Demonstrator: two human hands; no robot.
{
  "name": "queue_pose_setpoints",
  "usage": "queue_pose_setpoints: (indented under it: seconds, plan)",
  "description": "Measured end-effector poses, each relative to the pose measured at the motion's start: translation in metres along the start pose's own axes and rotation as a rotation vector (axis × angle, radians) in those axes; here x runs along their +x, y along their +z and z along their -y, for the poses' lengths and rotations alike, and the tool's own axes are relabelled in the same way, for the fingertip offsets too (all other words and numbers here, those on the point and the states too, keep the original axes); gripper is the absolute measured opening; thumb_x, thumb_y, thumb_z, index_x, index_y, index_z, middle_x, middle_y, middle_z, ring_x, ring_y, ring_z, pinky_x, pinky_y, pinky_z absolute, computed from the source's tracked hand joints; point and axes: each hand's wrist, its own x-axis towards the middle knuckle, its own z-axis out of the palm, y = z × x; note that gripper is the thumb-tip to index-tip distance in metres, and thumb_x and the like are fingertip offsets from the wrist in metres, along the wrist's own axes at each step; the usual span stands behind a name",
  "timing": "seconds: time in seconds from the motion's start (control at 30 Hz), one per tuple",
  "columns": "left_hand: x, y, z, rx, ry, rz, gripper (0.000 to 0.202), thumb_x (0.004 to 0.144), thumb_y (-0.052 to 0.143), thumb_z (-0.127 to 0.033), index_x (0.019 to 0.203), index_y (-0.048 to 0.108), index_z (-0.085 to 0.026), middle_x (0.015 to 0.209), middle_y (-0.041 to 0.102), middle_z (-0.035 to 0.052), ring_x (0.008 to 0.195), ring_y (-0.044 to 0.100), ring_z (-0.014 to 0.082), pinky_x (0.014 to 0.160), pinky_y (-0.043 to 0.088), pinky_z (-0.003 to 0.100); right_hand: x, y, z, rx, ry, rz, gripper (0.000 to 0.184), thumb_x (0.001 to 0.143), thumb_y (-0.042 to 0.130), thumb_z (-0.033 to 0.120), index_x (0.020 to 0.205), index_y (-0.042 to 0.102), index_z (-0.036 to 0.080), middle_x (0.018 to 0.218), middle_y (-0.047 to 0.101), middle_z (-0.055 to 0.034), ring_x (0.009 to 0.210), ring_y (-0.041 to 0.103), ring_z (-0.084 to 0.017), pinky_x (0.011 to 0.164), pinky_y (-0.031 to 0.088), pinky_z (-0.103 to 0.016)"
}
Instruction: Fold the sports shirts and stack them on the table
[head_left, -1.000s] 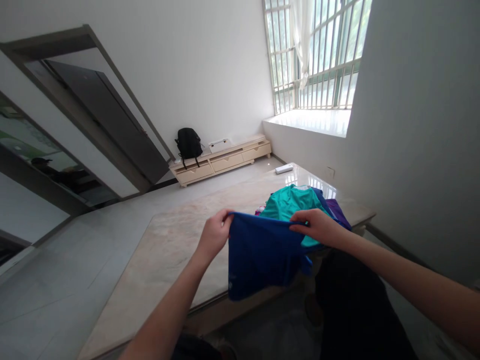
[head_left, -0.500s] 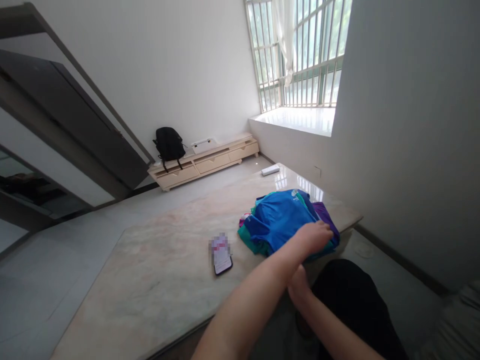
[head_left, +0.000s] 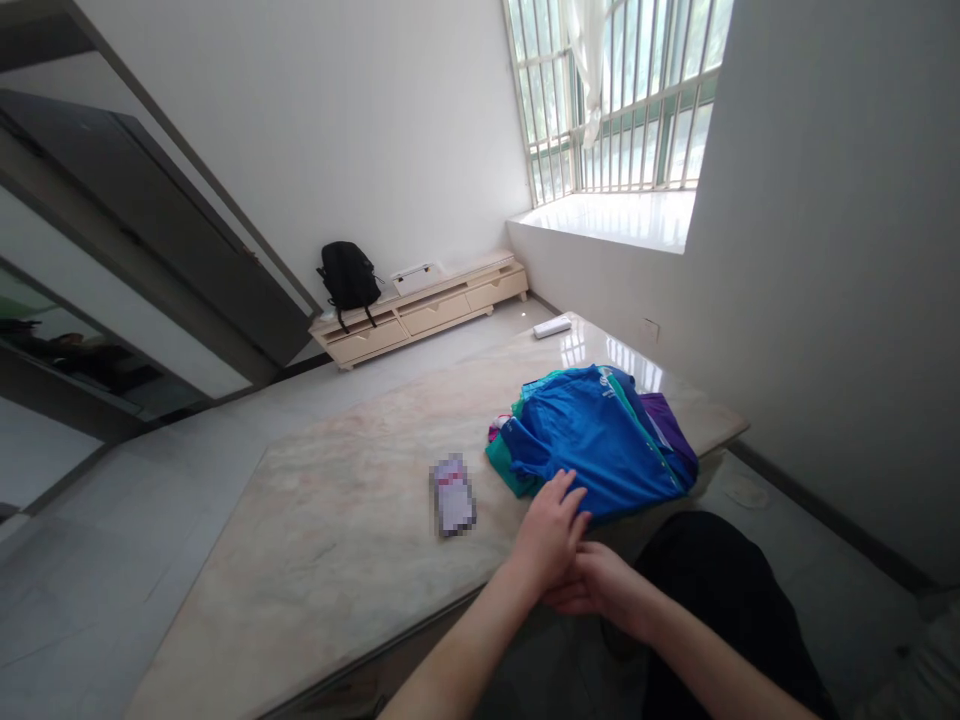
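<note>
Our two hands meet before the near edge of the marble-topped table [head_left: 337, 550]: the left hand [head_left: 550, 535] has its fingers loosely spread, and the right hand [head_left: 611, 590] reaches in below it, fingers extended and partly hidden behind the left. We see nothing gripped in either; whether the left fingertips touch cloth, we cannot tell. Just beyond them, the blue shirt [head_left: 585, 430] lies on top of a pile at the table's near right, with teal cloth [head_left: 502, 468] showing at its left and a purple garment [head_left: 670, 425] at its right. Left of the pile we have a pixelated phone [head_left: 453, 505]. A white oblong object [head_left: 553, 327] rests near the far end. Across the floor, a black backpack [head_left: 350, 275] sits on a low cabinet [head_left: 435, 318].
</note>
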Motion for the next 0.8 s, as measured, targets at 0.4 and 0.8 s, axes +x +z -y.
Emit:
queue_pose_setpoints:
  seconds: [0.4, 0.8]
  plan:
    - [-0.175, -0.078, 0.120, -0.068, -0.473, -0.168, 0.031, 0.099, 0.047, -0.031, 0.105, 0.075, -0.020, 0.114, 0.077, 0.0101, 0.114, 0.070, 0.0262, 0.105, 0.054, 0.043, 0.122, -0.131, 0.074, -0.977, -0.033, -0.810, 0.063, 0.100, 0.041, 0.049, 0.155, 0.046, 0.018, 0.168, 0.030, -0.0135, 0.156, 0.022, -0.036, 0.126, 0.016, -0.060]
    - [-0.208, -0.076, 0.116, -0.187, -0.701, -0.239, 0.031, 0.099, 0.045, -0.028, 0.102, 0.075, -0.020, 0.105, 0.079, 0.0101, 0.104, 0.072, 0.0260, 0.094, 0.053, 0.037, 0.146, -0.148, -0.003, -1.301, 0.221, -0.704, 0.068, 0.104, 0.023, 0.056, 0.164, 0.026, 0.026, 0.173, 0.012, -0.0068, 0.160, 0.005, -0.031, 0.127, 0.009, -0.056]
